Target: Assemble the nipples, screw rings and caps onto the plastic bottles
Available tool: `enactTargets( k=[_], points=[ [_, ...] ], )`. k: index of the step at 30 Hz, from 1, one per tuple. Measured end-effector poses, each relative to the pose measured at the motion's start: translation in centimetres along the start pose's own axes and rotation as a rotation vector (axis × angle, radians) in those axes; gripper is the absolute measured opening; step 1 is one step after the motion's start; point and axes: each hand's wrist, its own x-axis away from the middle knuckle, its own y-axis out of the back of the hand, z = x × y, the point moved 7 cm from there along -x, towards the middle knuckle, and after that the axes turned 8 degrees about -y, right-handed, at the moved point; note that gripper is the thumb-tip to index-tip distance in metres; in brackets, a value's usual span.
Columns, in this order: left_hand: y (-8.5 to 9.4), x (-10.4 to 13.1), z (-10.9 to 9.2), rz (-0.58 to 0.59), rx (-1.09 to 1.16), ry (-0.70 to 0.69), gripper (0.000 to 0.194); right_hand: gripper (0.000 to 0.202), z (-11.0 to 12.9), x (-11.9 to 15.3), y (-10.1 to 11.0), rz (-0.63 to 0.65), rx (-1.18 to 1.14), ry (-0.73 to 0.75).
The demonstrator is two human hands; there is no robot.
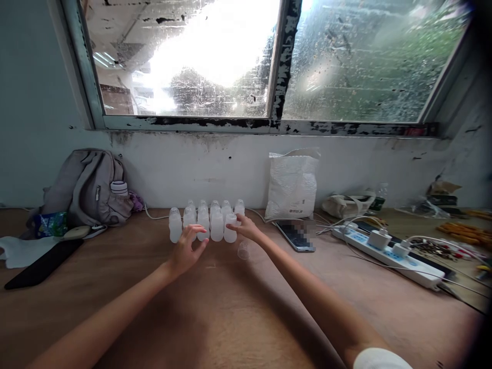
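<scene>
Two rows of small translucent white bottles point(217, 228) stand upright on the table near the wall, most with clear domed caps. My left hand point(188, 248) is in front of the left-middle bottles, its fingers and thumb apart and nothing in it. At the right end of the front row, my right hand point(246, 228) has thumb and fingers closed about the upper part of a white bottle point(230, 235). No dome shows on that bottle, though my fingers partly hide its top. A loose clear domed cap point(243, 250) lies on the table below my right wrist.
Behind to the right stands a white plastic bag point(291, 187), with a phone point(295, 236) before it. A power strip point(388, 256) with plugs and cables lies farther right. On the left are a grey backpack point(90, 189) and a black flat object point(44, 264).
</scene>
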Motion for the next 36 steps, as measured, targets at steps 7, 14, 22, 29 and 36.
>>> enactTargets(
  k=[7,14,22,29,36],
  points=[
    [-4.6,1.8,0.1,0.009,0.211,0.242,0.050,0.039,2.2,4.5,-0.4,0.076,-0.028,0.123],
    [-8.7,4.1,2.1,0.046,0.595,0.613,0.049,0.036,5.1,8.4,0.6,0.240,-0.145,0.414],
    [-7.2,4.2,1.6,0.048,0.740,0.668,0.040,0.047,-1.2,5.8,1.7,0.269,-0.061,0.149],
    [-7.6,4.2,0.8,0.143,0.806,0.663,0.036,0.044,0.1,5.1,3.6,0.079,-0.347,0.152],
    [-7.9,3.9,0.1,0.232,0.857,0.642,0.036,0.038,2.4,6.1,4.8,0.098,-0.523,0.194]
  ],
)
